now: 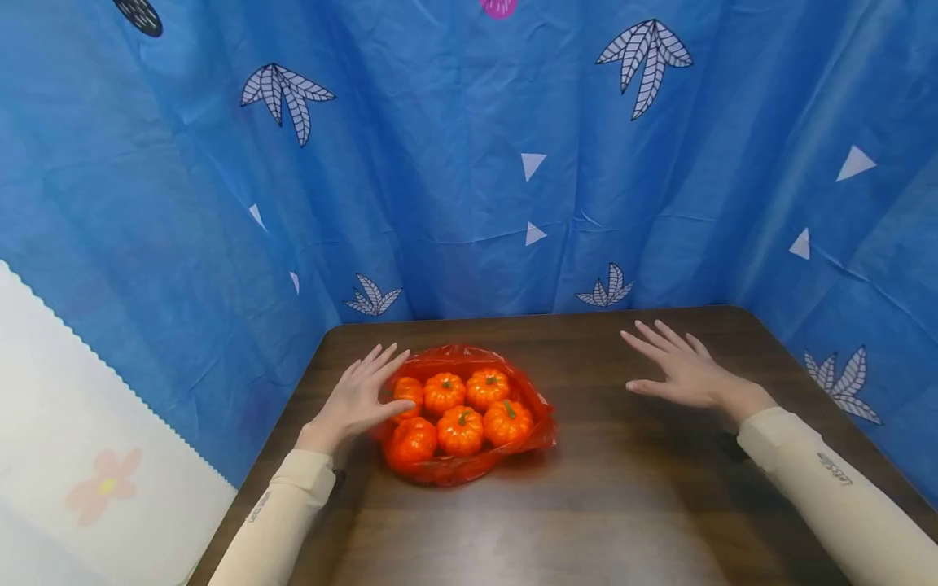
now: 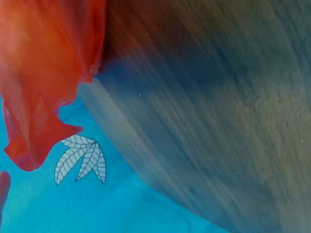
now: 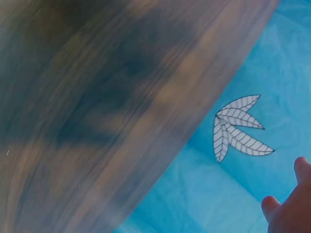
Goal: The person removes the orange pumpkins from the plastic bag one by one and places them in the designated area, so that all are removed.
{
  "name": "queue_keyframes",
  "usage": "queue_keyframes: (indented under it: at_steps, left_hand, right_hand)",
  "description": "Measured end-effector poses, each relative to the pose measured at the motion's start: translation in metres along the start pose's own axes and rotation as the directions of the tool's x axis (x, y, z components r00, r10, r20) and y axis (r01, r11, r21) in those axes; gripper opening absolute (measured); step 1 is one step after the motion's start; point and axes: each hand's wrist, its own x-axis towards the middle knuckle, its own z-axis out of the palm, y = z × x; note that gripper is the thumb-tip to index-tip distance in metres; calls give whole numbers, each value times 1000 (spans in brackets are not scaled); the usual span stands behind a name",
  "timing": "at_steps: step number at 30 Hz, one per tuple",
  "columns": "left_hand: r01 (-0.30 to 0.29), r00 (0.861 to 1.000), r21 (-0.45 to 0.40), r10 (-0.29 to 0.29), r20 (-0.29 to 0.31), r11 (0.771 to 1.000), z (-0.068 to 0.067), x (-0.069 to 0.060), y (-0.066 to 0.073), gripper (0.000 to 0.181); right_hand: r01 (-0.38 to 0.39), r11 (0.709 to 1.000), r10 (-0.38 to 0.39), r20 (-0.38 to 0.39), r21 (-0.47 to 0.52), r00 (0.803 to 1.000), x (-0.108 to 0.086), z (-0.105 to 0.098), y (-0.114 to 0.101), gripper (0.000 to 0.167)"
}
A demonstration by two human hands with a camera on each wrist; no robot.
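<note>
On the left half of the table lies a red plastic bag [image 1: 538, 435], its mouth spread wide around several small orange pumpkins [image 1: 460, 430] with green stems. My left hand [image 1: 359, 399] is held at the bag's left edge, fingers spread and straight; whether it touches the bag I cannot tell. Far to the right, my right hand [image 1: 681, 374] hovers over the table with its fingers extended and nothing in them. In the left wrist view the crumpled side of the bag [image 2: 48, 63] fills the upper left. Fingertips of the right hand [image 3: 291, 208] show at the right wrist view's lower right corner.
The dark wooden table [image 1: 586, 505] has rounded far corners. A blue curtain [image 1: 469, 163] with white leaf and triangle prints hangs along its far side and both flanks. At the left hangs a white cloth [image 1: 73, 391] with a pink flower.
</note>
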Motion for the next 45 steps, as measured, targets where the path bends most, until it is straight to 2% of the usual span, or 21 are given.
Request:
queue_keyframes:
  at_steps: [4,9,18,21,24,29,33,35,37,39,42,45]
  left_hand:
    - [-9,998,-39,6,-54,999,-3,-7,0,83]
    - [-15,990,-82,3,-142,997,-5,-18,-3,80]
    - [35,984,-157,-61,-167,987,4,-35,-12,78]
    - [32,981,-177,-65,-182,984,7,-37,-12,77]
    - [31,973,-215,-79,-217,976,7,-40,-12,75]
    - [85,954,-313,-168,-247,946,7,-46,-11,71]
    - [98,941,-362,-204,-269,927,11,-49,-12,68]
    - [108,928,-378,-230,-293,919,15,-51,-12,65]
    - [123,906,-407,-270,-327,905,18,-52,-12,60]
    - [136,877,-435,-313,-365,890,22,-53,-12,54]
    - [140,827,-474,-366,-427,869,26,-52,-12,46]
    - [155,784,-500,-414,-463,852,29,-52,-11,41]
  right_hand:
    - [6,1000,-6,-24,4,1000,3,3,-6,86]
    - [12,1000,-12,-20,9,1000,6,4,-16,85]
    - [37,998,-36,-14,55,999,11,12,-24,84]
    - [61,996,-60,-22,63,998,12,16,-27,83]
    - [74,994,-72,-29,86,997,12,17,-31,82]
    - [100,988,-97,-25,114,995,12,17,-41,81]
    - [112,985,-112,-5,132,994,14,18,-50,80]
    - [111,983,-114,8,148,993,15,19,-54,81]
    - [119,979,-122,6,163,993,16,20,-58,80]
    - [126,977,-127,-5,172,992,17,20,-61,79]
    - [128,972,-127,-17,197,992,21,20,-67,76]
    - [143,965,-143,-17,221,990,24,22,-75,75]
